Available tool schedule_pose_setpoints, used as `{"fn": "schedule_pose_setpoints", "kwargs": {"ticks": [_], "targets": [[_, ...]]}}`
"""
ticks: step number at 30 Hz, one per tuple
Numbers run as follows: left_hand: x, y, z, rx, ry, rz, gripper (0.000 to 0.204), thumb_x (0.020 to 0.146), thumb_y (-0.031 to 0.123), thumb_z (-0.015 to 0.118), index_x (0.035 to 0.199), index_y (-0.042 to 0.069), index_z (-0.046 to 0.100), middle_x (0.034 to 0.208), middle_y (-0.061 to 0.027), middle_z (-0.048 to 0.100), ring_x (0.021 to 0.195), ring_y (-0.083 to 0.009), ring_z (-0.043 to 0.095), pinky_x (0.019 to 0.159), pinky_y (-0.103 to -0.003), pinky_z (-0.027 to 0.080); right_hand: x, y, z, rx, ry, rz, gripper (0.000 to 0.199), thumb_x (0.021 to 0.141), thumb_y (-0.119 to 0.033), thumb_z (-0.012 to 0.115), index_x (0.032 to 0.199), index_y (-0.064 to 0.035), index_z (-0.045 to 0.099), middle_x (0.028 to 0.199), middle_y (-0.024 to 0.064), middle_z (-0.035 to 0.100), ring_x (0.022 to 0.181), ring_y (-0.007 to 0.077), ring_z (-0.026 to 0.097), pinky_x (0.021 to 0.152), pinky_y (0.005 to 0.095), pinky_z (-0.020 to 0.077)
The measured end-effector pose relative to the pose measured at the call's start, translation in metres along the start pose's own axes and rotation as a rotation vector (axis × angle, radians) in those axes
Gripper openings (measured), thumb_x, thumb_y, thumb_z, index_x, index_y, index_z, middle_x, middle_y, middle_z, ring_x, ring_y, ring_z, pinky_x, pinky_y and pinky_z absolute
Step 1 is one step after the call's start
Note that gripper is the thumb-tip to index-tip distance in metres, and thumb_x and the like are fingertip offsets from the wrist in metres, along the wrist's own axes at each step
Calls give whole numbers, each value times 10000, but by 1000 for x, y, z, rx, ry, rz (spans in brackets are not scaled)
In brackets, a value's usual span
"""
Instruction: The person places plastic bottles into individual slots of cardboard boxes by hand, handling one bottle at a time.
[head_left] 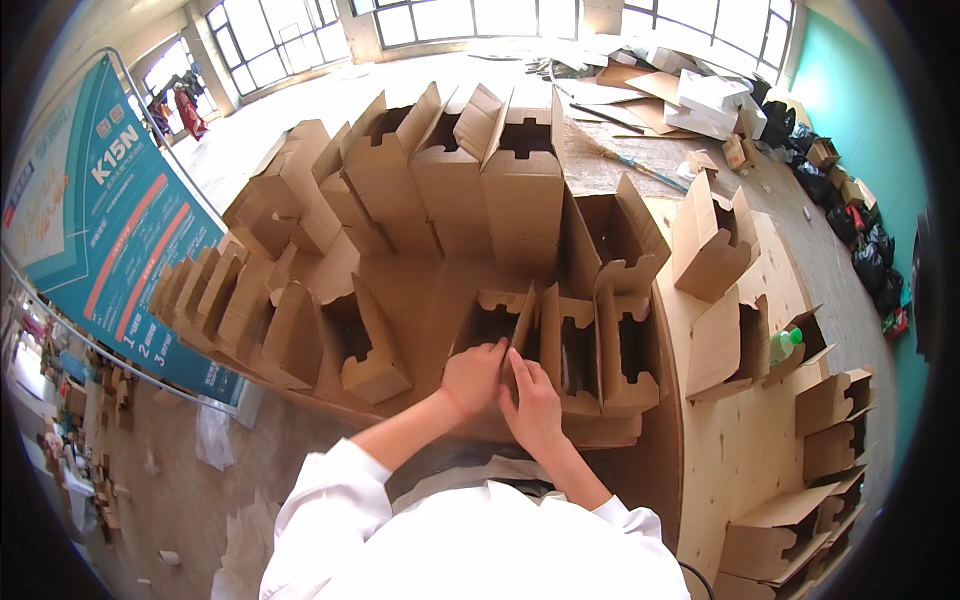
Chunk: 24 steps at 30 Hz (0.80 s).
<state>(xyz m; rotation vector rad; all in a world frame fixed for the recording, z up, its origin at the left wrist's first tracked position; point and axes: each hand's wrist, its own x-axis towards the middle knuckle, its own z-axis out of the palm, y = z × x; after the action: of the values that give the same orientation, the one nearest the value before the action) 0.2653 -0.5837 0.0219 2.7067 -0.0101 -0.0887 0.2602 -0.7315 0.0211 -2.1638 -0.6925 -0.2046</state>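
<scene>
Both of my hands meet at the near side of an open brown cardboard box, whose upright side flap stands between them. My left hand lies across the front of the box, fingertips closed at the flap's near edge. From the other side, my right hand pinches the same edge, thumb below and fingers above. Part of the box front is hidden behind my hands. Just right of it stand two more open boxes, a slotted one and its neighbour. Another open box is to the left.
Taller open boxes line the back of the brown surface; several smaller ones fill its left. More boxes and a green-capped bottle are on the wooden board at right. A blue banner stands left.
</scene>
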Motion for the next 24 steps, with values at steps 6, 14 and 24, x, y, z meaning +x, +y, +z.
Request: {"fn": "schedule_pose_setpoints", "kwargs": {"ticks": [6, 14, 24], "targets": [[-25, -31, -24, -207, 530, 108, 530, 932, 268, 528, 1386, 13, 430, 1377, -206, 470, 1280, -351, 446, 1082, -436, 343, -3, 7, 10, -111, -187, -142, 769, 751, -219, 750, 1392, 7, 389, 1445, 156, 385, 1355, 339, 336, 1111, 450, 308], [-32, -59, 34, -130, 38, 106, 497, 945, 217, 518, 1419, 93, 439, 1560, -198, 180, 1400, -400, 256, 1145, -449, 238, -7, 21, 38, -230, -342, -142, 668, 743, -121, 723, 1335, 5, 441, 1426, 136, 406, 1374, 317, 315, 1127, 478, 288], [-4, -104, 78, -1089, -1, -156, 742, 950, 181, 561, 1528, 48, 115, 1538, -160, 263, 1402, -198, 282, 1133, -324, 259, -16, 12, 40, -247, -245, -113, 634, 756, -116, 724, 1326, -6, 470, 1408, 159, 439, 1355, 345, 352, 1127, 462, 294]]}}
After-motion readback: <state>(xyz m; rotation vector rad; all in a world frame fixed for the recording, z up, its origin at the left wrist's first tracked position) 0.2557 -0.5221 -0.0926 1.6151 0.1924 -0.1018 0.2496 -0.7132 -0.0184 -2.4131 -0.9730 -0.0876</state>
